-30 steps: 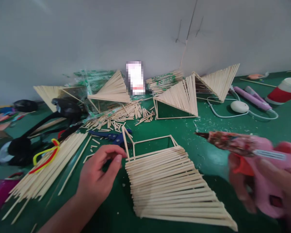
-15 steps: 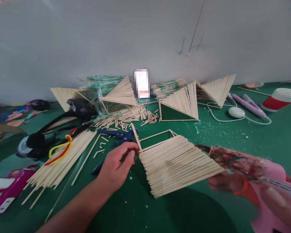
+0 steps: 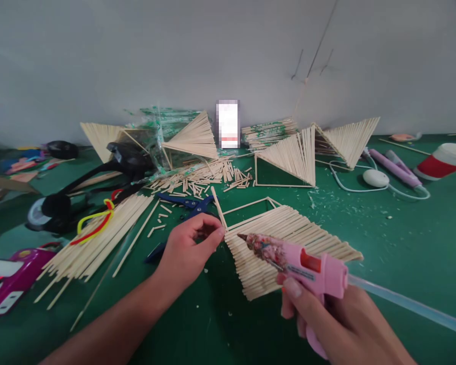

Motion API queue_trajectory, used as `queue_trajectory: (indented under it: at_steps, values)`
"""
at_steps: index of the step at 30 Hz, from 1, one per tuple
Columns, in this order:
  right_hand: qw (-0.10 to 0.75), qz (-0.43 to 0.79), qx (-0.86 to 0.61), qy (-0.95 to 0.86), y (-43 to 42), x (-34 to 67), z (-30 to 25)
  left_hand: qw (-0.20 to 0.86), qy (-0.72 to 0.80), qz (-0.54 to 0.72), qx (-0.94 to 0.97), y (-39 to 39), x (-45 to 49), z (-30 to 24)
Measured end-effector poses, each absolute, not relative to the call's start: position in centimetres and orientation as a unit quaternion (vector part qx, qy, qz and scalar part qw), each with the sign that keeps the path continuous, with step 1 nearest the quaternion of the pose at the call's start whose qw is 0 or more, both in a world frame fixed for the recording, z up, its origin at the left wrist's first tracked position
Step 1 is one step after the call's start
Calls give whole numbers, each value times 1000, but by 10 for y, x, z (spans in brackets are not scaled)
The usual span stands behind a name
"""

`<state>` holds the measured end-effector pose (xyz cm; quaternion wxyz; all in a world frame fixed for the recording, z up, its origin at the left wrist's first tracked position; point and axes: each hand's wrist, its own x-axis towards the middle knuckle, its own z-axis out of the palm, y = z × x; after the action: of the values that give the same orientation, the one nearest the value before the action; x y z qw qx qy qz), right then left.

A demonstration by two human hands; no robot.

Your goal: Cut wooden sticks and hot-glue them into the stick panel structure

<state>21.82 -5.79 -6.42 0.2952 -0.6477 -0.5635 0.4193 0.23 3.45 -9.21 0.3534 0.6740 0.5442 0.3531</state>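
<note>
My right hand (image 3: 327, 319) grips a pink hot glue gun (image 3: 307, 263), a clear glue stick (image 3: 410, 301) trailing from its back end. The gun's dark, dirty nozzle points left, over the near-left corner of a wooden stick frame (image 3: 285, 241). One face of this frame is covered by a slanting row of pale sticks; the rest is open outline. Thumb and fingers of my left hand (image 3: 192, 243) pinch the frame's left corner, where one stick (image 3: 218, 205) juts up and away. Blue pliers (image 3: 192, 203) lie just beyond my left hand.
Similar stick frames (image 3: 289, 162) stand along the wall among cut stick pieces (image 3: 228, 175). To the left are long sticks (image 3: 110, 233), a black strapped item (image 3: 57, 215) and a magenta device (image 3: 19, 274). A purple tool (image 3: 395, 167) with a cable and a paper cup (image 3: 446, 162) are right.
My right hand has swung the glue gun left, from beside the frame's right edge to above its left corner. The left hand keeps its pinch at the corner.
</note>
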Motion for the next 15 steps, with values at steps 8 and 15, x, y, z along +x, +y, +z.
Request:
queue_trajectory:
  at_steps: [8,15]
  values:
    - [237,421,-670,-563,-54,207,-64,343,554,366,664,36,3,-91]
    - [251,418,-681,-547,-50,196,-59,361,547,380,653,38,3,-92]
